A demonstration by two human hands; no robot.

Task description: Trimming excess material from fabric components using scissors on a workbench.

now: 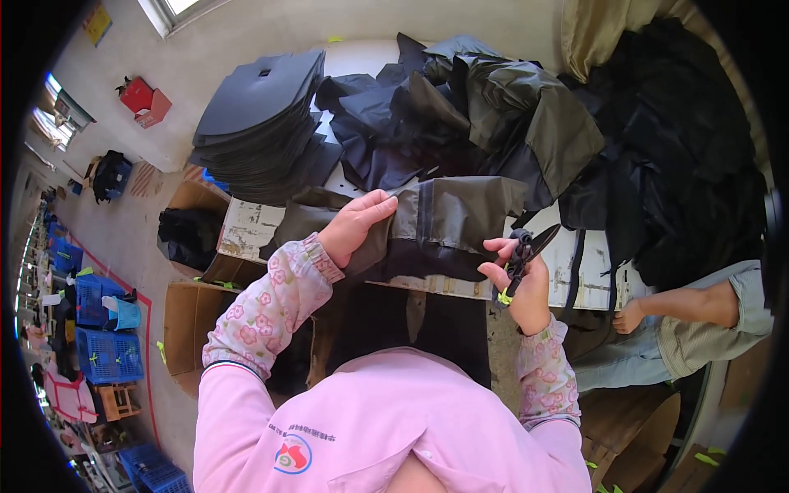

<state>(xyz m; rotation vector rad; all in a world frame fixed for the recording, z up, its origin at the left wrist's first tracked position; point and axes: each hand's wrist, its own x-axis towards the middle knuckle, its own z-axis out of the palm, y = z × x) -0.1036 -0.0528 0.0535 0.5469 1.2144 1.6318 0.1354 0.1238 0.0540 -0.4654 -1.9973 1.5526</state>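
Indoors — grey cloth (464, 209), scuffed table (249, 228), pale wall (493, 20).

The person wore a pale pink top (370, 394), smooth across the back and shoulders; on its left side I saw a round emblem (292, 454), ringed in blue with red and green inside, a line of dark lettering (306, 435) printed at its far edge; the pink sleeve on the left ended in a thin dark-and-white band (236, 366); beyond it came a pale left oversleeve (267, 304) with pink flowers, gathered at the wrist, matched by the right oversleeve (547, 378).
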